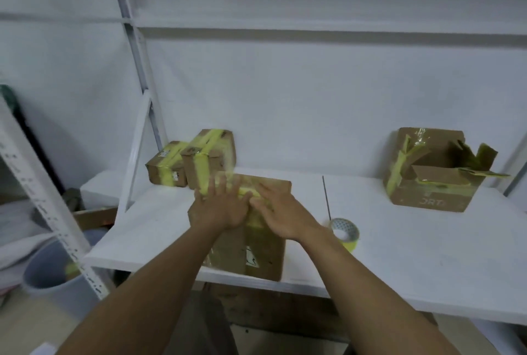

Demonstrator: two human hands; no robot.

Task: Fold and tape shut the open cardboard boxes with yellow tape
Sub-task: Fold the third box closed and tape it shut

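Two flat hands, brown cardboard box (yellow-taped)

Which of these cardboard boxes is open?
The lone box at far right: its flaps stick up. The two small boxes and the middle box under the left hand and right hand are taped shut.

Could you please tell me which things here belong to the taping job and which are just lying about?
Job: middle box under the left hand and right hand; tape roll beside it; open box on the right; small taped box and taller taped box behind.
Lying about: grey bin at lower left; thin dark rod on the shelf.
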